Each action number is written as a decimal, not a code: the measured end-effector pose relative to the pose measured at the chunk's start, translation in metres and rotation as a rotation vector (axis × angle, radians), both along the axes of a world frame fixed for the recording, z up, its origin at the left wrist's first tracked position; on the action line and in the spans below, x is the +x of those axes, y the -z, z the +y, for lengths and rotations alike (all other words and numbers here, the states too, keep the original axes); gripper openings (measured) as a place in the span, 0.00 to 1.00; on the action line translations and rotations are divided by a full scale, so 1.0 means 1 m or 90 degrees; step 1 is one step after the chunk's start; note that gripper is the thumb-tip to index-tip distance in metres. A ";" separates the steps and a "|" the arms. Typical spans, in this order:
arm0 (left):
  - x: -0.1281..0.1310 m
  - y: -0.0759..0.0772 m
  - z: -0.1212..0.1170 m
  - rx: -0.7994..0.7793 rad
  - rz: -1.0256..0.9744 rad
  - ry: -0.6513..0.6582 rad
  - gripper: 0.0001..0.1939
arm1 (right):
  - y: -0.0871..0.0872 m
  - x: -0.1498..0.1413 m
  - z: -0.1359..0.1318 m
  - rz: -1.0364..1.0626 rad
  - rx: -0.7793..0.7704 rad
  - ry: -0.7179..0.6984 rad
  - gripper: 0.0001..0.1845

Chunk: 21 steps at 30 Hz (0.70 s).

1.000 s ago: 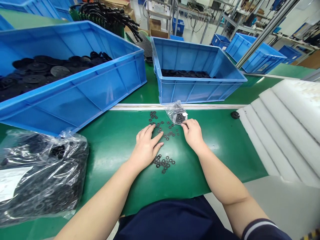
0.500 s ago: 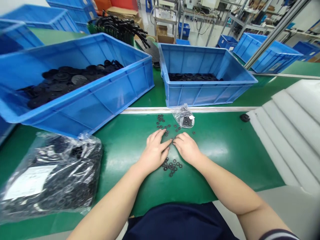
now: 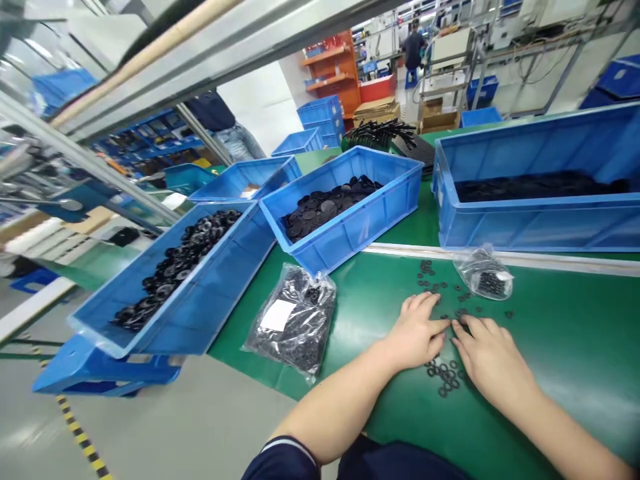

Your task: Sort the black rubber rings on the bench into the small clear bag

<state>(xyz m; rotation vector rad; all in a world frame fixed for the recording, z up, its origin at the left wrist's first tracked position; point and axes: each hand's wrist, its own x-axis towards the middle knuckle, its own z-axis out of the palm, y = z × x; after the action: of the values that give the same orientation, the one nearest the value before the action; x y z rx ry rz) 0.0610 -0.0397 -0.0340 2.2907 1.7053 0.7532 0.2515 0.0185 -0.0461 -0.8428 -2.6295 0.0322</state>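
Note:
My left hand (image 3: 417,331) lies low over the green tabletop, its fingers stretched and apart, the index tip pointing at my right hand. Opposite it, my right hand (image 3: 490,357) has its fingers bent, slightly apart, tips down among a few small black rings (image 3: 461,313). The two hands' fingertips nearly meet; whether they touch a ring there is partly hidden. A loose group of black rings (image 3: 445,378) lies on the near side, between the wrists. Beyond the fingertips, more black rings (image 3: 427,268) are scattered beside a small clear bag (image 3: 484,275) of dark parts.
A large clear bag of black parts (image 3: 295,320) lies left of my forearm. Blue bins with black pieces stand behind it (image 3: 357,233), at the left (image 3: 200,313) and at the right (image 3: 530,223). A white strip (image 3: 400,251) crosses the table. People are in the background.
The view has swung left, so hands and table appear further right and another bin of black parts shows. My right hand's fingers look a little more spread; the left hand keeps its pose.

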 end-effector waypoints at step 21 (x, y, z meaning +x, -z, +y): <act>-0.007 0.005 0.006 0.005 0.022 -0.044 0.19 | -0.027 0.012 0.046 -0.011 -0.246 0.149 0.16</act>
<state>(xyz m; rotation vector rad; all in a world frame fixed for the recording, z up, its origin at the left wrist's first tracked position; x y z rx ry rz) 0.0539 -0.0342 -0.0386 2.2735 1.8087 0.7385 0.2633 0.0650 -0.0193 -1.2766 -2.5600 0.4837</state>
